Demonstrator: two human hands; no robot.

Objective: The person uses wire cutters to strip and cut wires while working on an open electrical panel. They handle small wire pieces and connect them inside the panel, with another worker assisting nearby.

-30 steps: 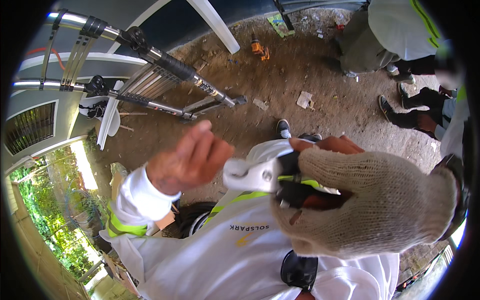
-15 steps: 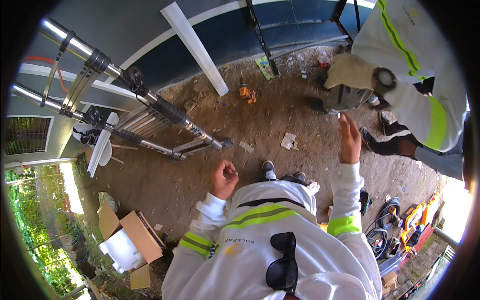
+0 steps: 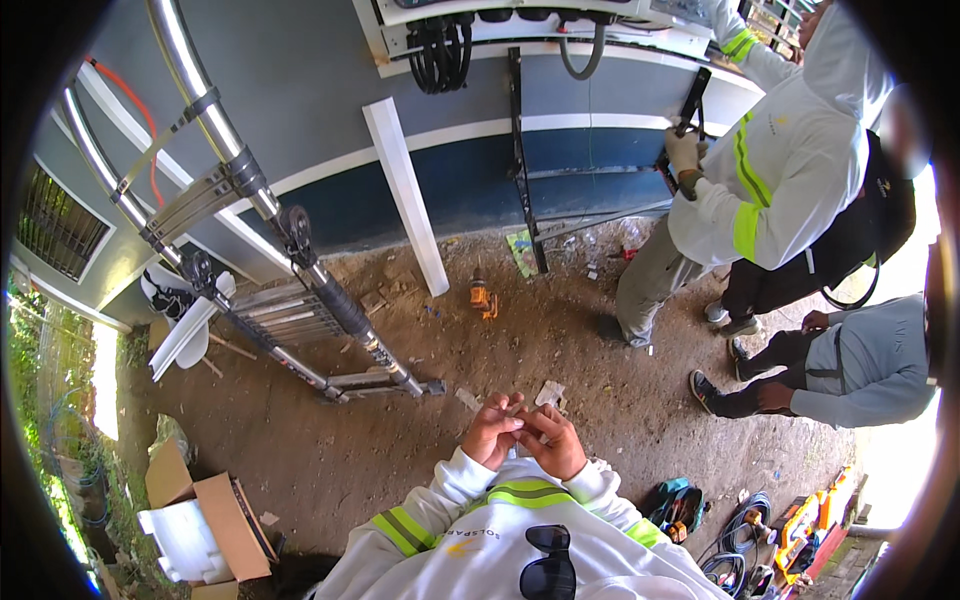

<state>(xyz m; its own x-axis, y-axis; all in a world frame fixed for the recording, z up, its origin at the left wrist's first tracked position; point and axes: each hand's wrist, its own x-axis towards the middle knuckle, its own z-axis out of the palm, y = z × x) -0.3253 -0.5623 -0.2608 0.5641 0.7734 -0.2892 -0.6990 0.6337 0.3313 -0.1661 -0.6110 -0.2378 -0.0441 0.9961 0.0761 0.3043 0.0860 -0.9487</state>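
My left hand (image 3: 493, 428) and my right hand (image 3: 551, 442) meet in front of my chest, above my white shirt with yellow-green reflective bands (image 3: 520, 493). Both hands are bare. Their fingers are curled and touch each other at the tips. Whether something small sits between them is not clear. Dark sunglasses (image 3: 548, 575) hang at my collar. Bare dirt ground (image 3: 560, 350) lies beyond the hands.
A folded aluminium ladder (image 3: 300, 260) leans at left, a white plank (image 3: 405, 195) against the blue wall. An orange drill (image 3: 483, 297) lies on the dirt. A gloved co-worker (image 3: 770, 180) holds a black wall bracket (image 3: 690, 110); another person (image 3: 850, 365) crouches. Cardboard box (image 3: 205, 520), cables and tools (image 3: 760, 540).
My hands were raised and apart half a second ago; they have come down and together at my chest. The view has tilted up toward the wall.
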